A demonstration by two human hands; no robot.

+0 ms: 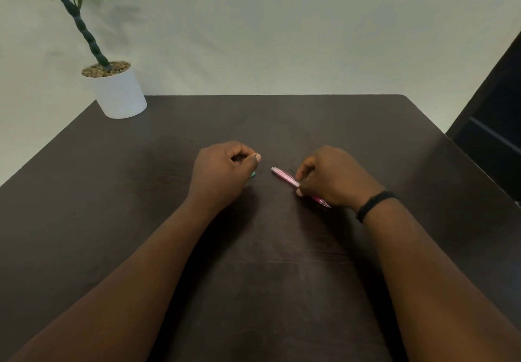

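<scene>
- While your right hand (335, 175) pinches the pink pen (284, 177) between thumb and fingers, the pen sits low over the table (282, 263). Its pale end slants toward your other hand and its tip pokes out below your wrist. That grip looks meant for working on the pen, not for writing.
- Beside your right fingers a thin black sliver (291, 171) sticks up. It is too fine to tell whether it belongs to the pen or is a loose part.
- Your left hand (222, 172) is curled into a loose fist, thumb pressed against the forefinger. It seems closed round a green piece (253, 174), of which only a small end shows at the hand's lower edge. What the piece is cannot be told.
- Both hands rest mid-table, close but apart, with the pen's pale end and the green end facing across the bare gap. They look lined up to be brought together, and nothing lies between them.
- On your right wrist sits a black band (375, 203), well back from the pen.
- At the far left corner stands a white pot (119, 96) with a leafy plant (81, 23), well apart from your hands.
- Off the right edge stands a dark chair (496, 136), also well away from the work.
</scene>
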